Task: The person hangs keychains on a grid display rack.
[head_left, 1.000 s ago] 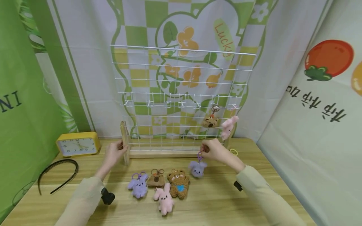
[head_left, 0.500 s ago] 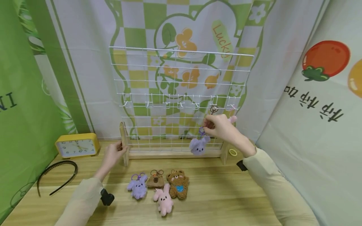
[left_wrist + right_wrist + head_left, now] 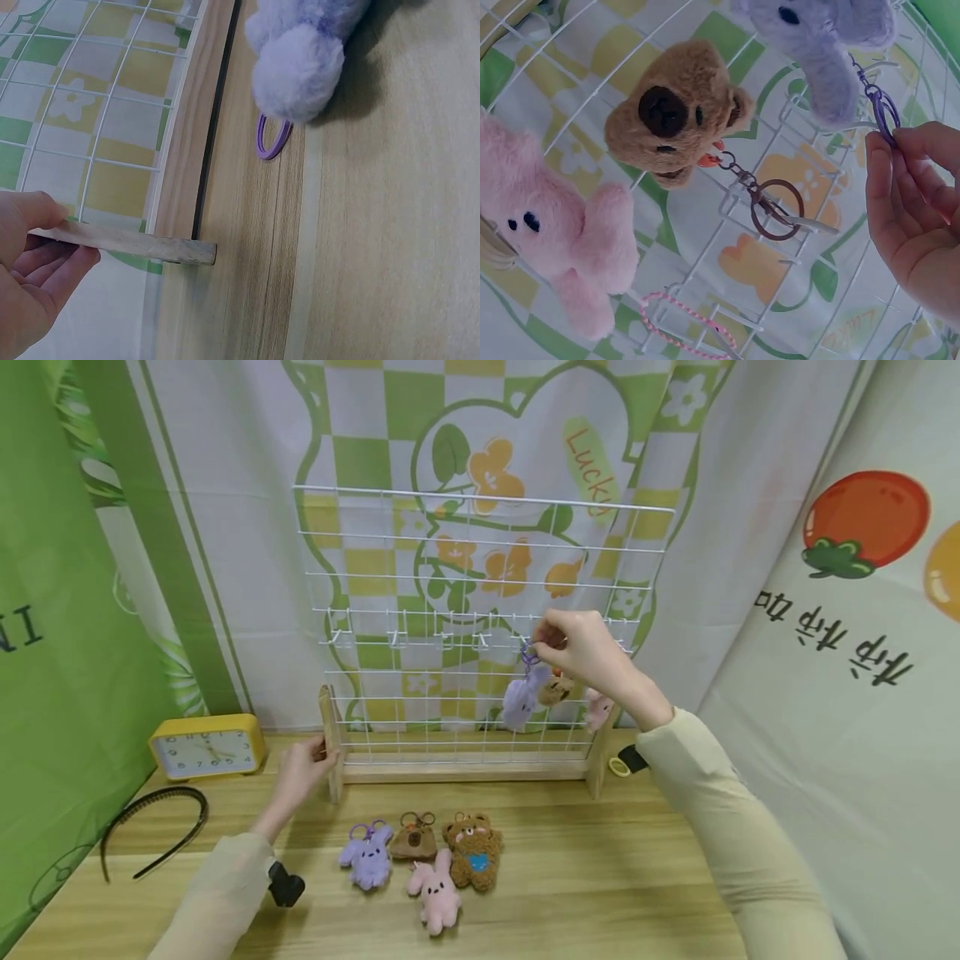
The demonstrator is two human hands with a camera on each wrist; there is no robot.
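Note:
My right hand (image 3: 581, 643) pinches the purple ring (image 3: 883, 120) of a lavender plush keychain (image 3: 519, 700), held up in front of the wire grid rack (image 3: 450, 697) near its hooks. In the right wrist view a brown bear-like plush keychain (image 3: 679, 112) hangs by its ring from a hook. Beyond it a pink plush keychain (image 3: 562, 232) with a beaded loop hangs at the rack's end. My left hand (image 3: 34, 262) grips the wooden side post (image 3: 142, 244) of the rack, thumb on one face and fingers on the other.
On the table lie another lavender plush (image 3: 369, 858), a brown plush (image 3: 414, 841), a teddy bear (image 3: 472, 852) and a pink bunny (image 3: 437, 893). At left are a yellow clock (image 3: 208, 747) and a black headband (image 3: 201, 810). A yellow ring (image 3: 618, 767) lies beside the rack's right foot.
My right hand has lifted the lavender plush keychain from low over the table up to the level of the hooks. The left hand stays on the post.

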